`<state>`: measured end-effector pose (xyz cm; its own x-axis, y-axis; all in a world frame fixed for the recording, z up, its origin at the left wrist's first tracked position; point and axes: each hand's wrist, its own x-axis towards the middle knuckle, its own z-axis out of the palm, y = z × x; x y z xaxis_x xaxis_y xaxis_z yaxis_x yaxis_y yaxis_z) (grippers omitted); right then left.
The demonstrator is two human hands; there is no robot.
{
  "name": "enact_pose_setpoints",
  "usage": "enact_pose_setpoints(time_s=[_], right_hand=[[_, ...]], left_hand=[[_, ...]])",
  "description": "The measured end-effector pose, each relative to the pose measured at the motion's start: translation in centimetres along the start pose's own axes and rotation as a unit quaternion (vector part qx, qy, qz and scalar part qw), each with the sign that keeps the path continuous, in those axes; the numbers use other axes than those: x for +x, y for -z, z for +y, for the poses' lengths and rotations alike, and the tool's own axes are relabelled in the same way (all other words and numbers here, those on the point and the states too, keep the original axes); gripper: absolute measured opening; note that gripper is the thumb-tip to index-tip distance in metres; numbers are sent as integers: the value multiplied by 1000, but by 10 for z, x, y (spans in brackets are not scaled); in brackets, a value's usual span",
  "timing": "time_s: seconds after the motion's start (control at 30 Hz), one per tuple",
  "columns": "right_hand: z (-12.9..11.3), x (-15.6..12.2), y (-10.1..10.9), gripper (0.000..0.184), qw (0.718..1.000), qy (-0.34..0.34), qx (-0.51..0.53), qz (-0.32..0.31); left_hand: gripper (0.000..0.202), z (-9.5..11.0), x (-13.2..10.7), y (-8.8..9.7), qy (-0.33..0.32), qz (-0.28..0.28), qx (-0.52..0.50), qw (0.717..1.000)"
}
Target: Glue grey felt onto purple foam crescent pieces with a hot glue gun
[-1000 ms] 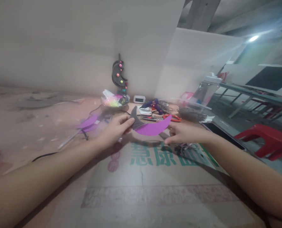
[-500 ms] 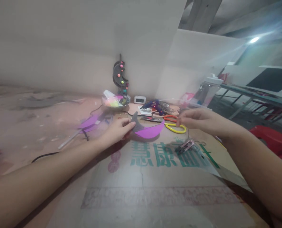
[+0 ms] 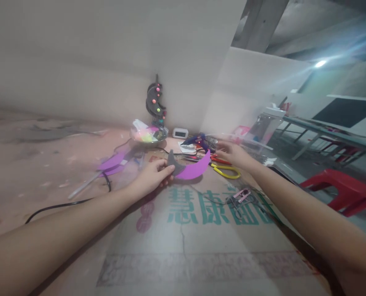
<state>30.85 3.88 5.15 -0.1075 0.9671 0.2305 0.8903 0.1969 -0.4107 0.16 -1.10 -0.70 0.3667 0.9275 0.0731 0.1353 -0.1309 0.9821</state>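
Observation:
Between the thumb and fingers of my left hand [image 3: 158, 172] is a crescent-shaped cutout, dark grey at the held end, with a purple crescent part [image 3: 195, 167] spreading to the right. My right hand [image 3: 232, 154] is stretched out to the far side, just right of the dark blue glue gun [image 3: 199, 141]; its fingers are a bit apart and nothing shows in them. Below that hand lie yellow-handled pliers [image 3: 227, 170] and an orange-handled tool [image 3: 221, 160]. A small pinkish metal clip-like item [image 3: 241, 196] with wire sits nearer on the printed board.
At the back stand a dark crescent ornament with coloured beads [image 3: 155, 98], a clear bowl of scraps [image 3: 148, 135] and a white digital clock [image 3: 180, 133]. More purple pieces [image 3: 113, 163] and a black cord [image 3: 56, 205] lie left. A red stool [image 3: 343, 187] is off to the right.
My right hand has moved forward and left toward the glue gun. My left hand still holds the crescent cutout, which has turned slightly. The view has shifted a little.

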Motion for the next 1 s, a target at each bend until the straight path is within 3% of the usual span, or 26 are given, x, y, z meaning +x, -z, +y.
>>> enact_pose_setpoints(time_s=[0.23,0.33,0.43,0.6,0.8,1.0], right_hand=[[-7,49,-26,47,999,-34,29,-27],[-14,54,-34,51,998,-48,27,-37],[-18,54,-38,44,997,-60,26,-36],[-17,53,-33,39,996,-69,49,-5],[-16,35,-14,42,994,-66,73,36],[-37,-24,3,38,988,-20,147,46]], left_hand=[[30,1,-1,0,-4,-1,3,1000],[30,-1,-1,1,1,-8,5,1000],[29,-3,1,1,-7,-12,6,1000],[28,-3,2,0,0,-6,-3,1000],[26,3,-1,0,7,11,-1,1000],[27,2,1,2,10,53,0,999]])
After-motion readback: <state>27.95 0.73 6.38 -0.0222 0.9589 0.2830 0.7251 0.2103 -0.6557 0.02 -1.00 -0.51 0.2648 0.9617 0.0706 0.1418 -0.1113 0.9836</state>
